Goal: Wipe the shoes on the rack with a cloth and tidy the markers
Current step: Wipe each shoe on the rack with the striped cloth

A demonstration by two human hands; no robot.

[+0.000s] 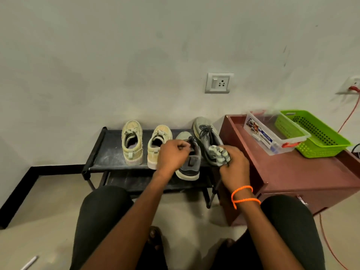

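Observation:
Two beige shoes (132, 142) (158, 144) and two grey shoes stand on the top shelf of a black shoe rack (106, 152). My left hand (172, 155) grips the opening of the nearer grey shoe (190, 165), which juts over the rack's front edge. My right hand (234, 167) holds a bunched grey-and-white cloth (219, 153) against the heel of the farther grey shoe (207, 136). A marker (29, 263) lies on the floor at the lower left.
A maroon cabinet (303, 176) stands right of the rack, carrying a clear plastic box (270, 131) and a green basket (319, 133). A red cable (348, 115) hangs from a wall socket at far right. My knees and feet are below.

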